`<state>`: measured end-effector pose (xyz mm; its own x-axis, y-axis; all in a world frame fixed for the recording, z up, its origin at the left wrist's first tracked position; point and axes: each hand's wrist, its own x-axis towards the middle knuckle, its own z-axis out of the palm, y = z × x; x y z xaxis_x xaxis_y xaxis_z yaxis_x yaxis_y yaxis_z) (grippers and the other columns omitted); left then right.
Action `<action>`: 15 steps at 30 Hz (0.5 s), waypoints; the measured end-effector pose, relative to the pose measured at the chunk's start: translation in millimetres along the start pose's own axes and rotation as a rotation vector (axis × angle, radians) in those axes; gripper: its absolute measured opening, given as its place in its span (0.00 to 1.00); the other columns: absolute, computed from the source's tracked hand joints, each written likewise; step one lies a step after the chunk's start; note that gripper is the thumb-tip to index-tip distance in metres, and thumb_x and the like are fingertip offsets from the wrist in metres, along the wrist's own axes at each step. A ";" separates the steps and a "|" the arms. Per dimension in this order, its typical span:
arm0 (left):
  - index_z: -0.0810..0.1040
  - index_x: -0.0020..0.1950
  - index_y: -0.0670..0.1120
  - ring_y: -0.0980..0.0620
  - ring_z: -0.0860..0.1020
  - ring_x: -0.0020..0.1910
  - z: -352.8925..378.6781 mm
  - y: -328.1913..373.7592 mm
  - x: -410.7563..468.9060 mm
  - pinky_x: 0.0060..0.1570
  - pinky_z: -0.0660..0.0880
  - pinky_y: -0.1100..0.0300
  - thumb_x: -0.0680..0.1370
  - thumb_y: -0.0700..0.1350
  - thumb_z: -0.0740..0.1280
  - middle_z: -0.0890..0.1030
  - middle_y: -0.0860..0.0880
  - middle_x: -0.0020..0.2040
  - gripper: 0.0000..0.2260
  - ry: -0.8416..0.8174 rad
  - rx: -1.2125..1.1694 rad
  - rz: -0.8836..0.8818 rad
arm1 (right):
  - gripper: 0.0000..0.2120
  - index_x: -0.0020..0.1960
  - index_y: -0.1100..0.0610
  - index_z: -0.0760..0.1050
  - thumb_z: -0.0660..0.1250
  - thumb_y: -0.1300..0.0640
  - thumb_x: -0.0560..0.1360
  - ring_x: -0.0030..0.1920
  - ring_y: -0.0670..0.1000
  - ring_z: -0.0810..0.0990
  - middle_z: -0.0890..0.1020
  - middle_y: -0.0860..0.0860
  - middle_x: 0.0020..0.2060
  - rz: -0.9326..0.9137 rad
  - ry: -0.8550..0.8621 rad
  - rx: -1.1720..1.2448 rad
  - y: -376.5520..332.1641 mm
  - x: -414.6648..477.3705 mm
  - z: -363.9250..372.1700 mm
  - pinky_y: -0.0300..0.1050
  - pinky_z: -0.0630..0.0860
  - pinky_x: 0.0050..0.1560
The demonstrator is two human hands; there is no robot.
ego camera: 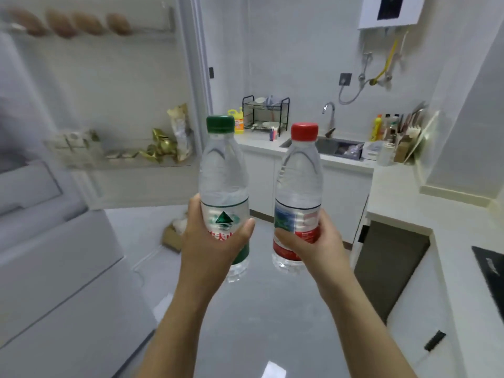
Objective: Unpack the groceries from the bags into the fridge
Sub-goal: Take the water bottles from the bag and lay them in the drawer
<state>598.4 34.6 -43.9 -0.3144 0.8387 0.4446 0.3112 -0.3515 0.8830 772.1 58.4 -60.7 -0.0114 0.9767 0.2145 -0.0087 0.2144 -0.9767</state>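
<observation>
This is a small kitchen in a home. At 1 o'clock a sink (338,148) with a bent tap (328,115) sits in a white counter (395,192). At 12 o'clock a black dish rack (266,115) holds bowls, with a yellow soap bottle (237,122) just beside it. Sauce bottles (387,126) stand at 2 o'clock. A water heater (390,10) hangs high on the wall at 1 o'clock. At 10 o'clock an open fridge door (109,77) holds a row of eggs (81,23). A black stove top (491,271) lies at 3 o'clock.

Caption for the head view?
Left hand grips a green-capped water bottle, right hand a red-capped water bottle, near the open fridge door.
</observation>
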 end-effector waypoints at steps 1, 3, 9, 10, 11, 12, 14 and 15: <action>0.69 0.59 0.52 0.65 0.78 0.45 -8.9 -2.7 0.1 0.38 0.74 0.74 0.67 0.44 0.78 0.78 0.58 0.48 0.25 0.030 0.008 -0.011 | 0.21 0.51 0.43 0.73 0.77 0.63 0.68 0.41 0.36 0.82 0.83 0.36 0.39 0.004 -0.038 0.013 -0.8 2.0 11.5 0.27 0.74 0.33; 0.70 0.59 0.55 0.65 0.78 0.46 -29.6 -7.9 0.3 0.39 0.75 0.71 0.67 0.45 0.78 0.79 0.60 0.48 0.25 0.099 0.034 -0.034 | 0.21 0.51 0.44 0.74 0.77 0.63 0.67 0.43 0.38 0.82 0.84 0.38 0.41 0.004 -0.120 0.041 -1.8 9.1 36.0 0.28 0.75 0.35; 0.68 0.55 0.62 0.71 0.77 0.46 -69.2 -9.6 -2.6 0.37 0.73 0.75 0.68 0.45 0.77 0.77 0.72 0.47 0.25 0.279 0.080 -0.095 | 0.29 0.56 0.46 0.76 0.82 0.54 0.58 0.46 0.43 0.83 0.84 0.45 0.46 -0.023 -0.351 0.108 -6.2 33.6 89.0 0.32 0.78 0.39; 0.68 0.57 0.61 0.71 0.77 0.46 -74.0 -9.5 -4.1 0.38 0.73 0.76 0.69 0.45 0.77 0.77 0.72 0.47 0.25 0.326 0.094 -0.096 | 0.29 0.58 0.47 0.76 0.81 0.54 0.59 0.48 0.45 0.83 0.84 0.46 0.48 -0.026 -0.398 0.107 -5.6 38.3 96.9 0.34 0.78 0.41; 0.68 0.57 0.60 0.70 0.78 0.46 -78.1 -9.2 -6.2 0.38 0.73 0.75 0.69 0.44 0.77 0.78 0.71 0.46 0.25 0.378 0.104 -0.101 | 0.28 0.59 0.49 0.76 0.81 0.55 0.62 0.49 0.46 0.83 0.84 0.48 0.49 -0.034 -0.446 0.108 -4.8 42.5 103.7 0.36 0.79 0.42; 0.69 0.57 0.59 0.68 0.78 0.46 -81.4 -8.7 -9.0 0.38 0.74 0.74 0.68 0.44 0.78 0.79 0.69 0.46 0.25 0.433 0.116 -0.108 | 0.26 0.60 0.50 0.75 0.80 0.58 0.64 0.49 0.47 0.83 0.84 0.48 0.49 -0.042 -0.495 0.112 -3.6 46.8 110.1 0.37 0.79 0.43; 0.70 0.58 0.58 0.65 0.80 0.45 -84.2 -5.5 -16.4 0.38 0.75 0.72 0.68 0.43 0.78 0.80 0.65 0.46 0.25 0.544 0.139 -0.113 | 0.24 0.59 0.51 0.76 0.78 0.62 0.67 0.49 0.47 0.84 0.84 0.48 0.49 -0.060 -0.588 0.125 -3.5 53.0 121.3 0.36 0.79 0.42; 0.70 0.59 0.57 0.64 0.80 0.45 -84.7 -3.6 -21.2 0.39 0.76 0.72 0.68 0.43 0.78 0.81 0.64 0.47 0.25 0.598 0.153 -0.112 | 0.23 0.59 0.51 0.76 0.78 0.63 0.67 0.48 0.46 0.84 0.85 0.48 0.48 -0.068 -0.627 0.136 -4.0 54.6 126.5 0.35 0.79 0.42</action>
<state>528.0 -17.2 -43.7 -0.7864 0.4736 0.3966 0.3579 -0.1740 0.9174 645.1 109.2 -44.3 -0.5884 0.7588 0.2794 -0.1567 0.2320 -0.9600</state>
